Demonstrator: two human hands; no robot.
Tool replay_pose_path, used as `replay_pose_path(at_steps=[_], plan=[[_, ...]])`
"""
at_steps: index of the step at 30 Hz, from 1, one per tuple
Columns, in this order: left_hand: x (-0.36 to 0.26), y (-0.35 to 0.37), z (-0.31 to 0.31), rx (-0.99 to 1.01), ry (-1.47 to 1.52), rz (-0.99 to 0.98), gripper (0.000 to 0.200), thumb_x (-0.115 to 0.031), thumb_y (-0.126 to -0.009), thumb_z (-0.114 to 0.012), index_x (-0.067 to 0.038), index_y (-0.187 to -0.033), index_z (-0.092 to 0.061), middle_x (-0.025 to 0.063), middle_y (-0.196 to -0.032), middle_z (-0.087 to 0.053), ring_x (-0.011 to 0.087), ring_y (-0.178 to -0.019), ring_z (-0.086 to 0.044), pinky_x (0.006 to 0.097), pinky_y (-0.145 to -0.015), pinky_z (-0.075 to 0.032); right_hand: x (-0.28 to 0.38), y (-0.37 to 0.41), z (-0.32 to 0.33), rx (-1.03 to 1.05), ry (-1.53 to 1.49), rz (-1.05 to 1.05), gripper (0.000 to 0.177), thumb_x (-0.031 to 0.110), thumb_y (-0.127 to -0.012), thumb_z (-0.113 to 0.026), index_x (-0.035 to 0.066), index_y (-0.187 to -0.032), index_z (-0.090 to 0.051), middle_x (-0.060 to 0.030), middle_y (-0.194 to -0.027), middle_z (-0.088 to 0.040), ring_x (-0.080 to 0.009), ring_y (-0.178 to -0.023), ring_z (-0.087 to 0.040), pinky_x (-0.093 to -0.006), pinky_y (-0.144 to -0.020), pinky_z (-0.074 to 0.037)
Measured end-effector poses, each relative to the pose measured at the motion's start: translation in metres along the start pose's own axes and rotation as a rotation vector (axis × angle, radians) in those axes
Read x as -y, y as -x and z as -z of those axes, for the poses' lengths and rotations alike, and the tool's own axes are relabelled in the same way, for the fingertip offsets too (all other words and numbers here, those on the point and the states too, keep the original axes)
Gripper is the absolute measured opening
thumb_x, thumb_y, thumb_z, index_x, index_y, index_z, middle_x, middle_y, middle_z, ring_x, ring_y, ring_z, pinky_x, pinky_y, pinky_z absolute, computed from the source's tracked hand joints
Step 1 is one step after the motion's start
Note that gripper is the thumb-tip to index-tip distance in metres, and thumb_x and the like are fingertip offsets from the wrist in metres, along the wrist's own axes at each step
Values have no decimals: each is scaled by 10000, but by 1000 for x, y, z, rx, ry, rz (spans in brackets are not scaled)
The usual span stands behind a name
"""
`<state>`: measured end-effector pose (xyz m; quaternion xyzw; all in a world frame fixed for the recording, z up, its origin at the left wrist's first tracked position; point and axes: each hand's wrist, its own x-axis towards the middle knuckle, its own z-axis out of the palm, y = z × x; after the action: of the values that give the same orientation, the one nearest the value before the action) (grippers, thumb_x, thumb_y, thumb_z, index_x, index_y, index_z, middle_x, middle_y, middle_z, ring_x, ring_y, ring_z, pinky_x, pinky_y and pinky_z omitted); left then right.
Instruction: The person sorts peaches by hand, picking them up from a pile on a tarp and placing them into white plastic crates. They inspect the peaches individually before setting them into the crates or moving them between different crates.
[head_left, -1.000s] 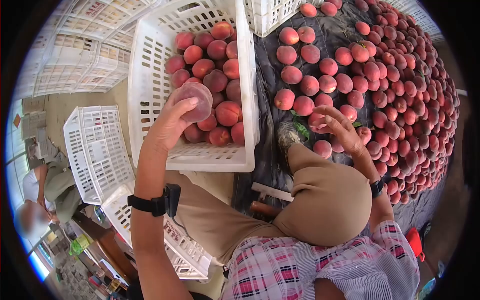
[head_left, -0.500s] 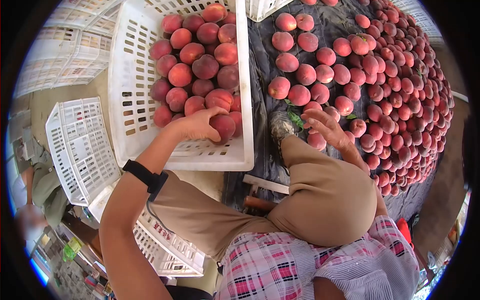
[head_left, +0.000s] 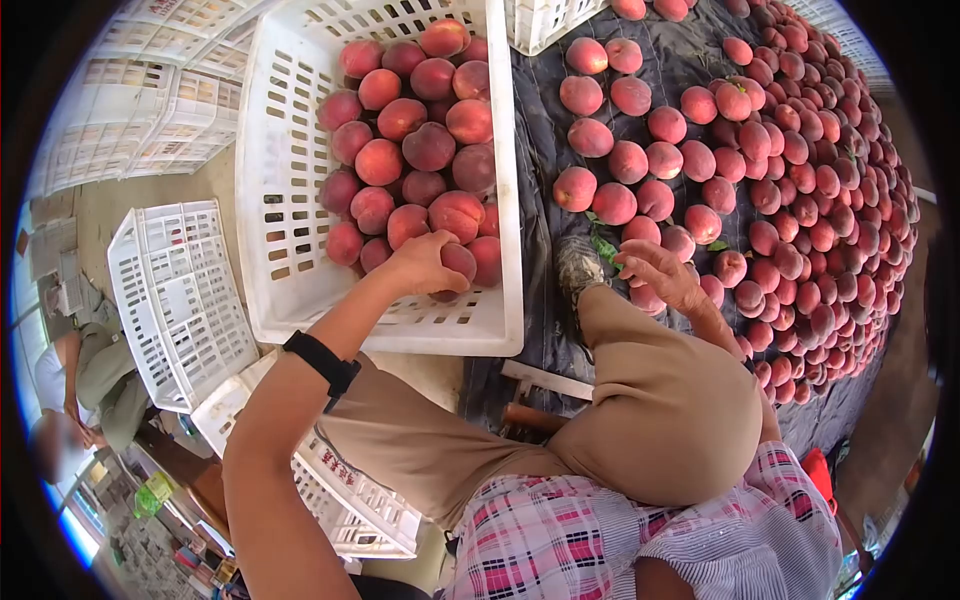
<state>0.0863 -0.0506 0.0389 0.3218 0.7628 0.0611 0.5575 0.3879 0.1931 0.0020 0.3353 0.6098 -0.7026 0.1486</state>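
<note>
Inside the white plastic crate [head_left: 510, 200], my left hand [head_left: 418, 266] curls around a red peach [head_left: 459, 262] close to the crate's near wall. Other dark red peaches [head_left: 428, 146] are heaped beside and beyond it. My right hand [head_left: 665, 276] hovers at the edge of the large peach pile [head_left: 800, 200], its fingers loosely bent and apart, with nothing visible in them. A peach [head_left: 647, 298] lies just under that hand, partly covered by it.
Black sheeting [head_left: 535, 190] lies under the pile. My shoe [head_left: 577, 265] rests between crate and loose peaches. An empty white crate [head_left: 185, 300] stands at left, with stacked crates [head_left: 110, 120] behind. Another person [head_left: 90, 375] sits at far left.
The whole view has shifted slightly to the right and down. My left hand stays around the peach in the crate. My right hand remains over the pile's edge.
</note>
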Motion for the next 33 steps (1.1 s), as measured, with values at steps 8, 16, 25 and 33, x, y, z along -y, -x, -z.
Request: replay_pose_path(at_steps=[8,16,25,33], plan=[[-32,11,11,-477,-275,-67,743,-249,-613,-782,-59,-1267,-484,162,-1219,-498,326,-1128,-493,385,-973,-410,-11,-3,6,-12,15,-30,493,362,-934,-565,1,-1260,-481,-71,-1095,-596,-145,-922,-604,-289,-774,-499],[-25,-11,8,-503,-369,-332,850,-175,-668,-763,-130,-1391,-319,146,-1260,-453,357,-1126,-494,432,-932,-440,-15,-10,3,22,63,-35,477,335,-929,-587,14,-1266,-483,-55,-1092,-592,-136,-928,-589,-291,-784,-489],[-17,-40,2,-517,-173,-221,870,-388,-656,-764,-87,-1356,-342,220,-1269,-474,385,-1061,-563,446,-850,-496,-12,-9,-7,6,92,-14,453,323,-924,-571,-15,-1219,-509,-104,-1070,-601,-177,-966,-591,-321,-827,-487],[-10,-37,-17,-562,-272,-348,512,-266,-763,-653,-95,-1225,-515,161,-1220,-493,377,-1017,-559,432,-820,-495,-42,-13,11,-92,296,95,462,330,-898,-556,-25,-1191,-526,-172,-1071,-629,-267,-1019,-608,-362,-880,-476]])
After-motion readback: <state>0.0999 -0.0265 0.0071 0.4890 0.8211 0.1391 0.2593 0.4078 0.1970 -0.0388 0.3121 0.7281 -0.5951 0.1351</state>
